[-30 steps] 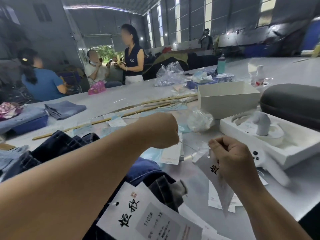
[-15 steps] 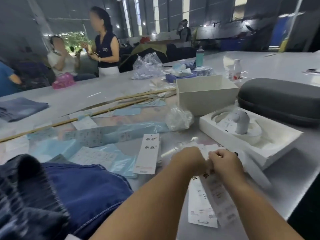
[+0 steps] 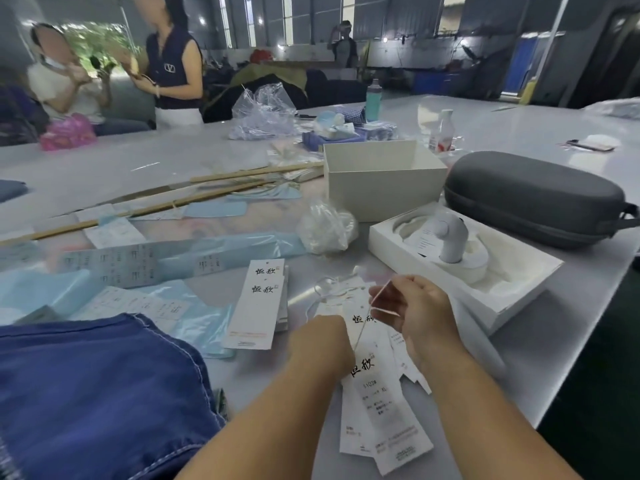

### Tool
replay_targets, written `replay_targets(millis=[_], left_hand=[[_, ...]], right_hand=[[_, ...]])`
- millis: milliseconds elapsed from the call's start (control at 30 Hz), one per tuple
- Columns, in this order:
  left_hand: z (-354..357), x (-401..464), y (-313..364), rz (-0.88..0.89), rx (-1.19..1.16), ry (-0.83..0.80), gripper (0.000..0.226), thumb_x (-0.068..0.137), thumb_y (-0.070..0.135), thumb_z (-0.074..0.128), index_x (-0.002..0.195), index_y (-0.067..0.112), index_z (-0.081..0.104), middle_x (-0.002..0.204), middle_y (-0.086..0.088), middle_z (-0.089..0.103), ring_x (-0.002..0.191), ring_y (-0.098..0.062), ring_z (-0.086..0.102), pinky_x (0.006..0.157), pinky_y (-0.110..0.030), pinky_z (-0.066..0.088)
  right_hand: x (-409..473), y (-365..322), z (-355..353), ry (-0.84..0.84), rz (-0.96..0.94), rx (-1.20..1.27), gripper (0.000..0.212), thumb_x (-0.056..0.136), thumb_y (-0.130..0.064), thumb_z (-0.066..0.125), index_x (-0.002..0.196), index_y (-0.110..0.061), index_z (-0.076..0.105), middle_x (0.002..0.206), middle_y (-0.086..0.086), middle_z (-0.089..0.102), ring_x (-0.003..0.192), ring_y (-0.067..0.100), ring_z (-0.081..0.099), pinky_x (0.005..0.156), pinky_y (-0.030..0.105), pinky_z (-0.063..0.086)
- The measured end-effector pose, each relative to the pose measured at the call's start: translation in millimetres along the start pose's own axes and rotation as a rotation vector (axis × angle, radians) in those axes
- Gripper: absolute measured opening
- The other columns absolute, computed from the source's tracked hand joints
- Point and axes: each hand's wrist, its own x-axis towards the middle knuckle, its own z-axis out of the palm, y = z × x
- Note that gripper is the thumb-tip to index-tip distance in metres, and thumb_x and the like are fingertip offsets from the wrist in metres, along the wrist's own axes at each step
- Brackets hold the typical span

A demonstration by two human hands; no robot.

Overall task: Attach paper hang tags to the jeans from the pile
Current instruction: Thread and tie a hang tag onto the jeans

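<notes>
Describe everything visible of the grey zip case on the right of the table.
The grey case is a long, rounded, oval hard-shell pouch with a matte, fabric-like skin. A seam, apparently a zip, rings its middle, and it looks closed. A dark strap loop sticks out at its right end. It lies flat on the pale table, behind the white moulded tray and right of the open white box. Neither hand touches it.
</notes>
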Motion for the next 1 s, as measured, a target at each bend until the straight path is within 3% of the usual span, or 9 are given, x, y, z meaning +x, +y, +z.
replay_targets(millis=[200, 400, 500, 567, 633, 700, 767, 833, 1000], left_hand=[[0, -3, -2, -0.02, -0.001, -0.012, 0.026, 0.085, 0.017, 0.053, 0.11, 0.024, 0.053, 0.119, 0.0, 0.062, 0.112, -0.025, 0.059, 0.091, -0.036, 0.039], [-17, 4, -3, -0.097, -0.897, -0.041, 0.05, 0.076, 0.019, 0.073, 0.121, 0.019, 0.05, 0.109, -0.01, 0.062, 0.092, -0.023, 0.059, 0.08, -0.037, 0.05], [-24, 8, -8, -0.124, -0.984, -0.017, 0.008, 0.083, 0.011, 0.065, 0.086, 0.019, 0.065, 0.082, -0.006, 0.065, 0.066, -0.017, 0.055, 0.067, -0.028, 0.049], [-26, 15, -13, -0.189, -0.99, 0.078, 0.019, 0.087, 0.01, 0.058, 0.071, 0.02, 0.062, 0.076, -0.005, 0.065, 0.067, -0.02, 0.057, 0.067, -0.027, 0.047], [-32, 21, -17, -0.237, -1.044, 0.139, 0.015, 0.089, 0.009, 0.056, 0.079, 0.018, 0.063, 0.093, -0.011, 0.07, 0.083, -0.028, 0.064, 0.077, -0.032, 0.051], [-41, 23, -19, -0.261, -1.051, 0.166, 0.024, 0.089, 0.004, 0.054, 0.107, 0.016, 0.065, 0.115, -0.015, 0.067, 0.105, -0.032, 0.065, 0.094, -0.039, 0.054], [-46, 23, -24, -0.271, -1.008, 0.19, 0.046, 0.089, 0.001, 0.05, 0.132, 0.017, 0.057, 0.127, -0.015, 0.062, 0.109, -0.03, 0.063, 0.092, -0.037, 0.053], [-48, 20, -29, -0.284, -0.967, 0.253, 0.05, 0.089, 0.001, 0.048, 0.135, 0.018, 0.055, 0.131, -0.011, 0.059, 0.1, -0.022, 0.058, 0.08, -0.03, 0.047], [-60, 11, -27, -0.273, -0.95, 0.272, 0.037, 0.088, 0.005, 0.048, 0.12, 0.017, 0.062, 0.122, -0.006, 0.063, 0.096, -0.019, 0.053, 0.083, -0.027, 0.044]], right_hand=[[-5, -22, 27, -0.172, -0.13, 0.135, 0.042, 0.099, -0.015, 0.051, 0.063, -0.022, 0.071, 0.08, 0.018, 0.072, 0.069, 0.025, 0.07, 0.059, 0.035, 0.057], [5, 6, 40, -0.073, -0.01, -0.055, 0.024, 0.095, -0.014, 0.059, 0.074, -0.015, 0.069, 0.075, 0.002, 0.062, 0.071, 0.017, 0.055, 0.058, 0.028, 0.049], [11, 24, 35, -0.046, 0.084, -0.089, 0.018, 0.094, -0.017, 0.062, 0.078, -0.014, 0.07, 0.071, -0.001, 0.056, 0.061, 0.013, 0.046, 0.055, 0.027, 0.043], [15, 26, 35, -0.069, 0.127, -0.059, 0.018, 0.094, -0.016, 0.062, 0.079, -0.013, 0.071, 0.066, -0.001, 0.055, 0.054, 0.011, 0.046, 0.052, 0.027, 0.042], [22, 25, 37, -0.065, 0.119, -0.072, 0.019, 0.093, -0.016, 0.061, 0.077, -0.011, 0.07, 0.061, -0.001, 0.054, 0.05, 0.011, 0.047, 0.049, 0.027, 0.043], [30, 24, 39, -0.057, 0.053, -0.247, 0.02, 0.092, -0.016, 0.06, 0.075, -0.008, 0.068, 0.061, 0.002, 0.056, 0.051, 0.014, 0.048, 0.05, 0.029, 0.043], [35, 25, 40, -0.11, -0.083, -0.652, 0.024, 0.092, -0.017, 0.054, 0.072, -0.005, 0.063, 0.068, 0.008, 0.062, 0.059, 0.021, 0.051, 0.058, 0.032, 0.042], [36, 31, 42, -0.173, -0.169, -0.985, 0.024, 0.09, -0.015, 0.048, 0.068, -0.009, 0.056, 0.074, 0.011, 0.063, 0.069, 0.027, 0.056, 0.06, 0.032, 0.039], [37, 40, 43, -0.095, -0.299, -1.16, 0.03, 0.091, -0.018, 0.049, 0.062, -0.01, 0.051, 0.066, 0.005, 0.056, 0.065, 0.026, 0.05, 0.053, 0.032, 0.032]])
